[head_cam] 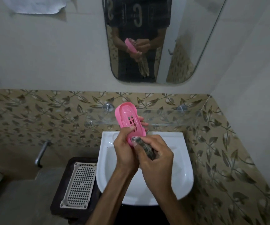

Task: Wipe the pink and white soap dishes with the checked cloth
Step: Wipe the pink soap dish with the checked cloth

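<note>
My left hand (126,148) holds the pink soap dish (128,120) tilted up over the white basin (176,172), its slotted inside facing me. My right hand (155,153) is closed around the bunched checked cloth (144,147), whose tip presses against the lower end of the pink dish. The white soap dish (79,181), a rectangular grid tray, lies flat on a dark stool (62,189) to the left of the basin.
A glass shelf (171,116) runs along the leaf-patterned tiles just behind the pink dish. A mirror (179,46) above reflects my hands. A metal tap (41,153) juts from the wall at the left.
</note>
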